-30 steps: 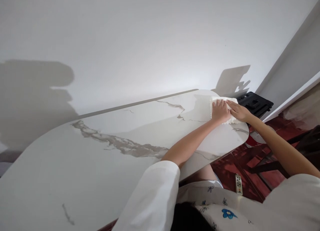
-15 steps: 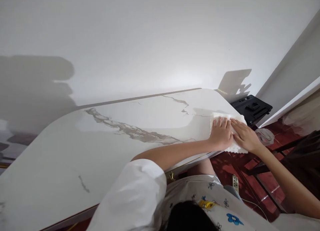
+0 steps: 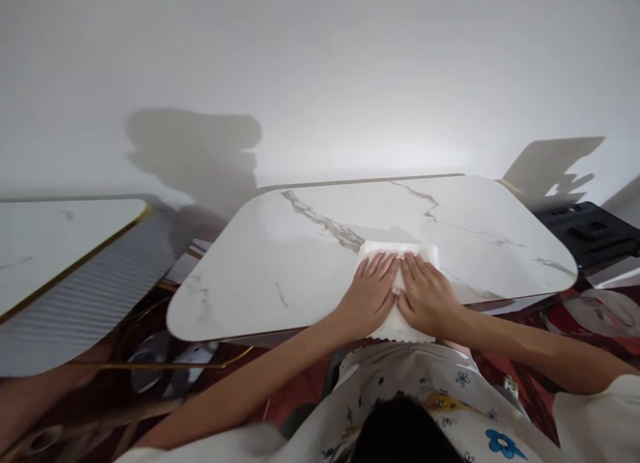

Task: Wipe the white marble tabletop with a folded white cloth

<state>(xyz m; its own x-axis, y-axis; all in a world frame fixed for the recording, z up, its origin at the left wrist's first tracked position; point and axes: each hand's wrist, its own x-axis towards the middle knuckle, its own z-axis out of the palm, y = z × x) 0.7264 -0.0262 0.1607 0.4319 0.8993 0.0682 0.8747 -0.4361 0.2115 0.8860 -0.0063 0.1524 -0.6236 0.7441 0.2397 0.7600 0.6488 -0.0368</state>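
Observation:
My left hand (image 3: 367, 295) and my right hand (image 3: 427, 295) lie side by side, flat on a white cloth (image 3: 395, 326) with a scalloped edge. Their fingers are stretched out and point away from me, with the fingertips of the two hands nearly meeting. Under them the cloth rests on the front middle of a white marble-patterned tabletop (image 3: 300, 269) with rounded corners, and its near end hangs over the front edge. Brown-grey veins run across the tabletop beyond the cloth.
A pale wall (image 3: 350, 83) stands right behind the tabletop. To the left is another white-topped piece of furniture (image 3: 65, 243) with a gold edge and ribbed side. At the right sits a black case (image 3: 593, 233), with a clear plastic item (image 3: 595, 313) below it.
Both hands and the cloth have slid left, from the tabletop's right end to its front middle. My view has turned left, bringing the gold-edged furniture into sight.

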